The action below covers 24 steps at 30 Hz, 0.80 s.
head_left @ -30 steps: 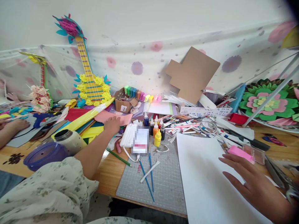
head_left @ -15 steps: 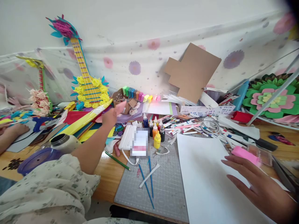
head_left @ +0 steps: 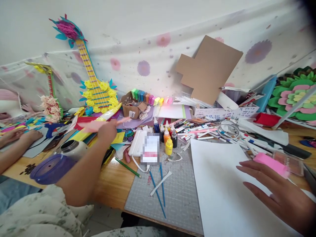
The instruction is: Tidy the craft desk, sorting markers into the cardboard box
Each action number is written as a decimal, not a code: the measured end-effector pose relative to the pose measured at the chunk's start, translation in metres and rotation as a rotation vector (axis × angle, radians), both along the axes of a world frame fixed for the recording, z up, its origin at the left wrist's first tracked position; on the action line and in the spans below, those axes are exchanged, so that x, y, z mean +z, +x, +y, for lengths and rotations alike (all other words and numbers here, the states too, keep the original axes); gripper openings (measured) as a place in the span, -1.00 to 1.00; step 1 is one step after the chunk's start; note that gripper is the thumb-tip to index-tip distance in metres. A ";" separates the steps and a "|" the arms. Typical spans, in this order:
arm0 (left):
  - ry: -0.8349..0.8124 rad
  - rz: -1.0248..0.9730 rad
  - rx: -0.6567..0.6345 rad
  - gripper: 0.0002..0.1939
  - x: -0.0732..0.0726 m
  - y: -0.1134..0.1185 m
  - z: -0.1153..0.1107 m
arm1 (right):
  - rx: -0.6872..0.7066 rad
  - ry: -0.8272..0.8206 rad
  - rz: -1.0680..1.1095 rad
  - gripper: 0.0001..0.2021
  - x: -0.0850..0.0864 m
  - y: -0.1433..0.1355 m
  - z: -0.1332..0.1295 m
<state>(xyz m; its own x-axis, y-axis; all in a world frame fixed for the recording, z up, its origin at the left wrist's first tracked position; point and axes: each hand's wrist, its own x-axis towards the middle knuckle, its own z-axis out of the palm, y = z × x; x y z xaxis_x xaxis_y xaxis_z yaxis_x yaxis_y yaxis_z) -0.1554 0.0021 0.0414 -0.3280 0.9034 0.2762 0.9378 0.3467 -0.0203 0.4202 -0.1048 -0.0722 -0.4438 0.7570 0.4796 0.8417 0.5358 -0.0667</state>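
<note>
My left hand (head_left: 108, 132) is closed, its fingers blurred by motion, above the coloured sheets left of the middle. It grips a thin pink sheet (head_left: 91, 125), which shows on both sides of the fist and is also smeared. My right hand (head_left: 274, 192) hovers over, or rests on, the right part of a large white paper sheet (head_left: 217, 177); its fingers are spread and hold nothing. Just beyond those fingers lies a bright pink block (head_left: 271, 164). The paper overlaps a grey cutting mat (head_left: 182, 194), on which two blue brushes (head_left: 158, 194) and a white strip (head_left: 160, 183) lie.
Paint bottles (head_left: 169, 145) stand beside a white device with a blurred screen (head_left: 150, 148). Many markers (head_left: 195, 131) and a tape roll (head_left: 228, 129) lie behind the paper. A purple lidded tub (head_left: 53, 168) and an open jar (head_left: 71, 149) stand left. Another person's hand (head_left: 32, 135) is at far left.
My left hand has moved down and to the left, and the pink sheet now extends left of the fist too. The view has shifted slightly. My right hand stays spread over the paper.
</note>
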 end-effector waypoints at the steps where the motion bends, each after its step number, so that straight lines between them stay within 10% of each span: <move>1: -0.069 -0.005 0.005 -0.66 -0.019 -0.002 -0.001 | 0.002 -0.006 -0.002 -0.60 0.000 -0.001 -0.001; 5: -0.254 -0.019 -0.052 -0.66 -0.061 -0.015 -0.001 | 0.003 -0.045 -0.026 -0.60 -0.001 0.000 -0.004; 15: -0.379 0.043 -0.078 -0.63 -0.049 -0.020 0.004 | 0.006 -0.062 -0.051 -0.60 -0.002 0.005 -0.005; 19: -0.326 0.111 0.054 -0.70 -0.023 -0.012 0.001 | 0.020 -0.092 -0.051 -0.61 0.000 -0.001 -0.004; 24: -0.088 0.220 0.135 -0.70 0.052 -0.017 0.011 | 0.008 -0.119 -0.055 -0.60 -0.004 0.001 -0.002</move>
<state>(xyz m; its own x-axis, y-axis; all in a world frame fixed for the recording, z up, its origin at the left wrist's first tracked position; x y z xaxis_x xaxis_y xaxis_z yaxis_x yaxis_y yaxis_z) -0.1721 0.0133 0.0930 -0.3881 0.8791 0.2767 0.8528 0.4563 -0.2539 0.4208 -0.1066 -0.0762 -0.4728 0.8035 0.3617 0.8418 0.5332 -0.0843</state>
